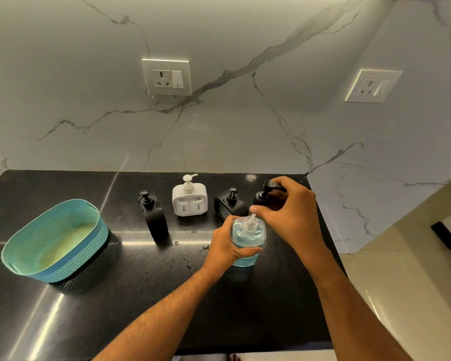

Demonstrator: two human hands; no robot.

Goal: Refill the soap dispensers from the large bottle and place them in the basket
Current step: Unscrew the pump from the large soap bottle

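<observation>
Left hand (225,247) wraps the blue-soap bottle (248,239) right of the basket (55,241), right hand (288,217) curled above its neck pinching the black pump (271,187).

Glossy black stone counter (115,295); woven-look plastic basket (71,267); clear plastic bottle (248,234).

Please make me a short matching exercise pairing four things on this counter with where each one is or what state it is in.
Things:
1. basket
2. white dispenser
3. clear bottle of blue soap
4. tall black dispenser

States:
A. gripped by the left hand, its pump out in the right hand
B. at the back, between black dispensers
C. far left, nothing in it
D. standing nearest the basket

Pairs: 1-C, 2-B, 3-A, 4-D
</observation>
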